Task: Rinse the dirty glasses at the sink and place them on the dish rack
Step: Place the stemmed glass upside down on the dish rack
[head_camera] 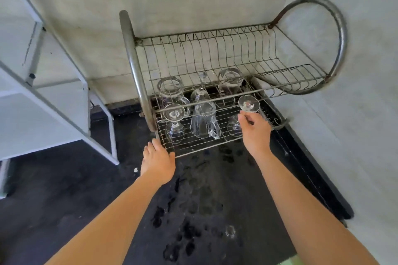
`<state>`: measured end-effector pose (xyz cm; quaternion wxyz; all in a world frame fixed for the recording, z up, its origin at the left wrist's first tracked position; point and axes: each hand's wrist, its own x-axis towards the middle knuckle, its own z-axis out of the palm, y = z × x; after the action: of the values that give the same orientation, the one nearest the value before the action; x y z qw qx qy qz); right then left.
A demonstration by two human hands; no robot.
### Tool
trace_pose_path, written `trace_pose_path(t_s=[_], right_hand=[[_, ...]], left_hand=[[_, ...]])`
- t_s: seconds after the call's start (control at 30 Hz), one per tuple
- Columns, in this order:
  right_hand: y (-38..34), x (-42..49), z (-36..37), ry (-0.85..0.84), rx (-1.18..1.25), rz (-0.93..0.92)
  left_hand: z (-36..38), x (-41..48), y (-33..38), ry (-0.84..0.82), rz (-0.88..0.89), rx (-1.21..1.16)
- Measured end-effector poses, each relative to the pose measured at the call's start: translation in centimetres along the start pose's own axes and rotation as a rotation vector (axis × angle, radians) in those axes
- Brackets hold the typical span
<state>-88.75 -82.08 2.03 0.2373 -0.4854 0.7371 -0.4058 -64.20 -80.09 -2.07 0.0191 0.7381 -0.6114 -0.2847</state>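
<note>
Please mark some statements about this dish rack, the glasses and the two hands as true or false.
1. The upper tier of the dish rack holds plates. False: no plates are on it.
2. The glasses on the lower tier stand upside down. True.
3. The left hand touches the front left corner of the dish rack. True.
4. The right hand holds a sponge. False: its fingers are at the stem of an upside-down stemmed glass.
5. The dark counter in front of the dish rack is dry. False: wet marks show on it.
</note>
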Motion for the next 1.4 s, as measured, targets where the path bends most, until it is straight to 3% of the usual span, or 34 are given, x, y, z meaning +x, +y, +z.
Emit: trace_pose_path(t_s=[0.7, 1.07, 1.2, 1.4], right_hand=[[-0.1, 3.8, 3.1, -0.142, -0.085, 0.019], [-0.6, 0.8, 1.7, -0.032, 0.001, 0.106], [-1.2, -3.3, 1.3, 0.004, 0.084, 0.062], [-3.7, -9.3, 3.5, -0.169, 0.085, -0.107]], left_hand=[[-0.8, -0.3, 0.8, -0.112, -0.094, -0.009], [-1.3, -1.2, 1.1, -0.102, -0.094, -0.034], [-1.2, -1.8, 0.8, -0.042, -0.075, -0.206], [-2.5, -7.1, -2.1, 0.192, 0.027, -0.441]])
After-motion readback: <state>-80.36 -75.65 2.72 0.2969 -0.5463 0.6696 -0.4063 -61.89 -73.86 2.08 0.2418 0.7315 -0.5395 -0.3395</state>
